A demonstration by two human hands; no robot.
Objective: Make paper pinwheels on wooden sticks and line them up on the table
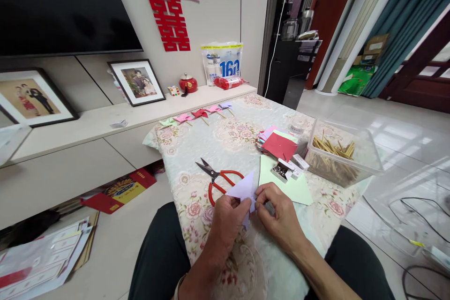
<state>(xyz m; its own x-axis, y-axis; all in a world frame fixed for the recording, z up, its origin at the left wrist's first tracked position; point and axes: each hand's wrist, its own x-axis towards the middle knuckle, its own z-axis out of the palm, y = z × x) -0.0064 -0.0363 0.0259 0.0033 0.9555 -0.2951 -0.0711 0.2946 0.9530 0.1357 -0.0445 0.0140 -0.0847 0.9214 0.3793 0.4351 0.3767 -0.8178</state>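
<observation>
My left hand [228, 218] is closed, its thumb and fingers pinching a partly folded lavender paper pinwheel [243, 187]. Close against the paper's right edge, my right hand [276, 208] has thumb and forefinger pinched together; whatever lies between those fingertips is too small to make out. Just beyond the paper lie scissors [220, 177] with red handles, blades apart. A light green paper sheet [297, 192] carries an opened small box of metal pins [281, 170]. Behind it rises a stack of coloured paper squares [280, 145], a red one on top.
A clear plastic bin [365, 157] of short wooden sticks [332, 150] stands at the table's right. Several finished pinwheels [200, 113] on sticks line the far left edge of the flowered tablecloth [197, 138]. Beyond is a white cabinet [140, 124] with framed photos and a red pot.
</observation>
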